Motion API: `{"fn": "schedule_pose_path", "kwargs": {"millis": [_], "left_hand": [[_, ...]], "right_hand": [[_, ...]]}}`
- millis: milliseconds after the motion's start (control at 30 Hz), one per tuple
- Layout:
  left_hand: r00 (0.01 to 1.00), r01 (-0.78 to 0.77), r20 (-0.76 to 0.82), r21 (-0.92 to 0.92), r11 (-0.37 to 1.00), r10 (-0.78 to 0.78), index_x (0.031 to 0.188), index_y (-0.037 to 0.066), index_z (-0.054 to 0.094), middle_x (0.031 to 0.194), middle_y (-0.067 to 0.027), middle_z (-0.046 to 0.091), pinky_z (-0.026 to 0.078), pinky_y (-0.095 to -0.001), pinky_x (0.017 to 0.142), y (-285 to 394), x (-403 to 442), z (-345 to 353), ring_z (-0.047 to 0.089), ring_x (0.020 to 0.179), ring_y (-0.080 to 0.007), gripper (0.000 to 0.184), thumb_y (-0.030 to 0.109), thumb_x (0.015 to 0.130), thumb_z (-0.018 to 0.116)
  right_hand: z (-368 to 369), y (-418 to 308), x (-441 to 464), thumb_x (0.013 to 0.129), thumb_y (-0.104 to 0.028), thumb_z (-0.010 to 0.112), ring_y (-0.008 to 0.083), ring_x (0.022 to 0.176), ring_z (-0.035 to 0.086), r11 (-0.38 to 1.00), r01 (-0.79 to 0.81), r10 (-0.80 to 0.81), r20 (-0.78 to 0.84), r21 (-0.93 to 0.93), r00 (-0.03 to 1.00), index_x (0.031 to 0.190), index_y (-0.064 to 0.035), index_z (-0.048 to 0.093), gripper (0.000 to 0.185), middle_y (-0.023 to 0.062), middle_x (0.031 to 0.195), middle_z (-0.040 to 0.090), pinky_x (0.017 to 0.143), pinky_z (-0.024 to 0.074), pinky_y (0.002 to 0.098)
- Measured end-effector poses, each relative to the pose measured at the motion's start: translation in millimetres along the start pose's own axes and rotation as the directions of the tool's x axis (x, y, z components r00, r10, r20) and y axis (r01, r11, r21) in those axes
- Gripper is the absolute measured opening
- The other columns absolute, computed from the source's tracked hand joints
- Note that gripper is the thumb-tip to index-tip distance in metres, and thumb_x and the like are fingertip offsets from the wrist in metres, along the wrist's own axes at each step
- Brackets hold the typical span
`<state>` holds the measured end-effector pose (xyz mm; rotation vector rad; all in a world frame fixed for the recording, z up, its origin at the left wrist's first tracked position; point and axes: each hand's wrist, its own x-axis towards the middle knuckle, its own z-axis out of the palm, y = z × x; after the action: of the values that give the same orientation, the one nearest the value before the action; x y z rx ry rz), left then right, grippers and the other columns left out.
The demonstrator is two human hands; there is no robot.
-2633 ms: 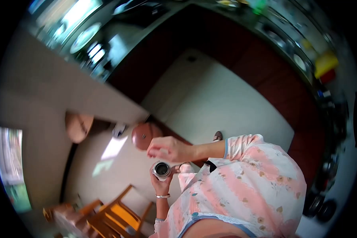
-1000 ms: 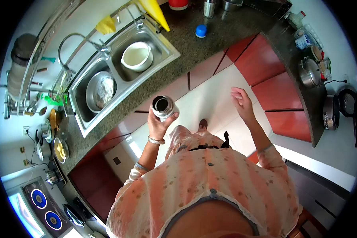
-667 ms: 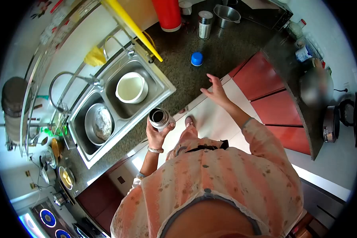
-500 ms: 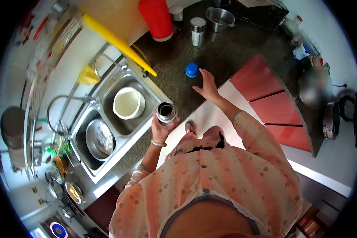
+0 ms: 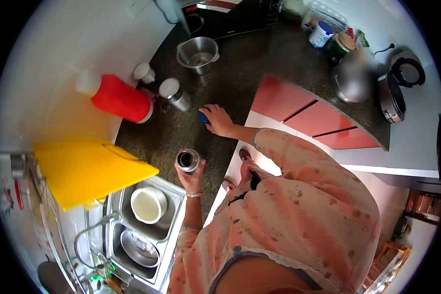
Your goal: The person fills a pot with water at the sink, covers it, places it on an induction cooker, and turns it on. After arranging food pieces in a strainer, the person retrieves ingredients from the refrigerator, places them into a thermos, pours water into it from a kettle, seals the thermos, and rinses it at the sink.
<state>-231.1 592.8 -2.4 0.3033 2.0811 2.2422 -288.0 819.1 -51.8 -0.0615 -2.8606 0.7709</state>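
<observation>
My left hand (image 5: 191,180) is wrapped round an open steel flask (image 5: 188,160), its dark mouth facing up, near the counter's front edge. Farther along the dark counter (image 5: 147,142), my right hand (image 5: 217,120) has its fingers closed over a blue cap (image 5: 204,117), which is partly hidden under them. Behind that hand stands a steel canister (image 5: 175,94) with a pale lid. A red thermos (image 5: 121,98) is to the canister's left.
A yellow board (image 5: 90,171) stands beside the double sink (image 5: 169,230), which holds a white pot (image 5: 149,205) and a metal basin (image 5: 140,248). Toward the back are a steel bowl (image 5: 198,54) and a white cup (image 5: 144,73). A rice cooker (image 5: 392,98) is at the right.
The view has turned toward the counter's corner. My right hand, apart from the blue cap before, has closed on it. My left hand has moved over the counter with the flask.
</observation>
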Motion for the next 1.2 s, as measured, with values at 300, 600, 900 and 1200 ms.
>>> {"fn": "schedule_pose_path", "kwargs": {"millis": [300, 600, 900, 1200], "left_hand": [[0.987, 0.080, -0.139, 0.009, 0.997, -0.078, 0.128, 0.004, 0.047, 0.114, -0.0073, 0.059, 0.050, -0.0322, 0.087, -43, 31, 17, 0.058, 0.100, -0.0175, 0.067, 0.001, 0.070, 0.081], [0.991, 0.079, -0.118, 0.089, 0.993, -0.069, 0.109, 0.002, 0.058, 0.098, -0.0050, 0.063, 0.052, -0.0287, 0.075, -56, 36, 4, 0.060, 0.085, -0.0137, 0.046, 0.005, 0.071, 0.083], [0.996, -0.065, -0.028, 0.338, 0.939, 0.079, 0.148, 0.010, 0.019, 0.142, -0.0171, 0.039, 0.037, -0.0409, 0.105, -28, 19, -28, 0.039, 0.132, -0.0258, 0.101, 0.023, 0.072, 0.084], [0.867, 0.379, -0.043, -0.592, 0.711, -0.497, 0.128, 0.010, 0.046, 0.120, -0.0087, 0.056, 0.043, -0.0369, 0.097, 17, -101, -139, 0.055, 0.110, -0.0201, 0.046, 0.038, 0.093, 0.059]], "right_hand": [[-22, 47, 10, 0.076, -0.022, 0.074, 0.0388, 0.119, 0.045, 0.990, 0.108, -0.100, -0.086, 0.096, 0.991, 0.136, -0.0060, 0.040, 0.070, 0.0197, 0.138, 0.039, 0.094, 0.0436, 0.0505], [-50, 18, -52, 0.089, -0.024, 0.058, 0.0343, 0.085, 0.062, 0.886, 0.141, -0.153, -0.008, 0.443, 0.988, 0.089, -0.0080, 0.065, 0.017, 0.0145, 0.086, 0.065, 0.075, 0.0499, 0.0441], [-23, -85, -121, 0.089, -0.016, 0.059, 0.0342, 0.079, 0.061, 0.836, 0.077, -0.232, 0.222, 0.543, 0.947, 0.093, -0.0043, 0.065, 0.014, 0.0140, 0.084, 0.063, 0.068, 0.0486, 0.0425], [77, -293, -117, 0.099, -0.029, 0.043, 0.0285, 0.113, 0.055, -0.574, -0.619, -0.283, 0.580, 0.535, 0.764, 0.121, 0.0024, 0.051, 0.039, 0.0206, 0.120, 0.058, 0.104, 0.0388, 0.0395]]}}
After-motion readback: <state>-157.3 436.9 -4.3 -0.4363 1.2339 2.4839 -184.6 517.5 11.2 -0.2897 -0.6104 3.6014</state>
